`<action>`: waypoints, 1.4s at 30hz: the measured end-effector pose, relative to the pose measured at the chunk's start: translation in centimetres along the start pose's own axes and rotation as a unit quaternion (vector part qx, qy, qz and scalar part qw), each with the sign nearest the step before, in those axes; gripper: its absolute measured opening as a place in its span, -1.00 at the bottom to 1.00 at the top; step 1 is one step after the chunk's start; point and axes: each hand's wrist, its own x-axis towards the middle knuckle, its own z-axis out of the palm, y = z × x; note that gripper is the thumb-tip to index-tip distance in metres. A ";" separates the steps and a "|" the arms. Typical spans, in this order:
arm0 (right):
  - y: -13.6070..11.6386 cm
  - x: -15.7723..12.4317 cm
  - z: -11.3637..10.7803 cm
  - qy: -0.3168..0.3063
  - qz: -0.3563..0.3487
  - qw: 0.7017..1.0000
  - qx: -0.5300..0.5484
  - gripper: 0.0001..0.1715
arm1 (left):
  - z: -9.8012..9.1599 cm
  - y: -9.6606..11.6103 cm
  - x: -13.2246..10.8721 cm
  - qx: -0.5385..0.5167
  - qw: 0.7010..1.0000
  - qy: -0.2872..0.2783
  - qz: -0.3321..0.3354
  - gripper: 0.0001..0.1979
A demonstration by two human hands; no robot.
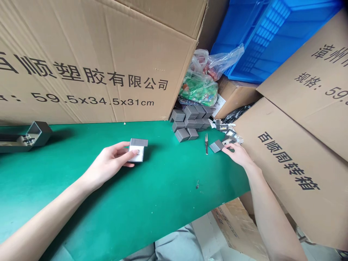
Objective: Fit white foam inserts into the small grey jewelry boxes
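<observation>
My left hand (108, 163) grips a small open grey box (137, 149) with a white insert, its fingertips on the box's near side above the green mat (81, 170). My right hand (237, 154) pinches a second small grey box (216, 146) at the far edge of the mat. Just left of that box lie slim metal tweezers (206, 143). Several closed grey boxes (189, 123) stand in a loose heap behind them. Small white and dark pieces (231, 136) sit beyond my right fingers, partly hidden by them.
Large printed cardboard cartons (95, 61) wall off the back and right of the mat. Plastic bags of green and red items (198, 87) and a blue plastic crate (261, 40) sit behind the heap. A dark metal holder (35, 134) lies at the left.
</observation>
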 end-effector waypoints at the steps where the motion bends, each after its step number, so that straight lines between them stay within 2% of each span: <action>1: 0.0 0.1 0.2 0.004 0.005 1.000 0.012 -0.44 | 0.0 0.0 0.0 0.000 1.000 0.000 0.002 -0.49; 5: 0.2 -0.3 1.5 0.054 0.019 0.991 0.121 -0.44 | -0.1 -0.1 0.0 0.000 1.000 -0.003 0.006 -0.45; 8: 0.1 -1.2 3.0 0.152 0.013 0.976 0.157 -0.47 | 0.0 -0.1 -0.1 0.002 1.000 -0.002 0.004 -0.43; 12: -0.2 -2.8 4.0 0.281 -0.058 0.955 0.075 -0.60 | 0.0 -0.1 0.0 0.003 1.000 0.002 0.000 -0.45; 16: 0.0 -4.1 3.8 0.351 -0.123 0.927 -0.051 -0.73 | -0.1 -0.4 0.1 0.001 1.000 -0.005 0.002 -0.48; 18: 0.2 -4.6 3.6 0.353 -0.134 0.923 -0.078 -0.78 | -0.1 -0.4 0.1 -0.002 1.000 -0.007 0.004 -0.49; 21: 0.5 -5.0 3.6 0.355 -0.112 0.926 -0.062 -0.87 | 0.0 -0.3 -0.1 -0.008 1.000 -0.008 0.005 -0.49; 24: 0.7 -5.1 3.9 0.343 -0.077 0.936 -0.013 -0.75 | 0.1 -0.2 -0.2 -0.011 1.000 -0.013 0.003 -0.48; 28: 0.2 -5.6 4.0 0.255 -0.044 0.963 0.081 -0.49 | 0.0 -0.4 0.0 -0.012 1.000 -0.018 0.002 -0.49; 30: -0.2 -6.1 3.8 0.213 -0.028 0.966 0.144 -0.36 | -0.2 -0.6 0.2 -0.011 1.000 -0.019 0.004 -0.50; 32: -0.4 -6.5 3.7 0.188 -0.030 0.967 0.170 -0.32 | -0.2 -0.8 0.3 -0.008 1.000 -0.017 0.004 -0.51; 36: -0.3 -6.8 4.0 0.190 -0.062 0.975 0.094 -0.45 | -0.2 -0.9 0.4 -0.005 1.000 -0.015 0.004 -0.54; 42: 0.3 -6.4 4.4 0.217 -0.121 0.969 -0.011 -0.50 | 0.0 -0.6 0.2 -0.006 1.000 -0.014 0.007 -0.51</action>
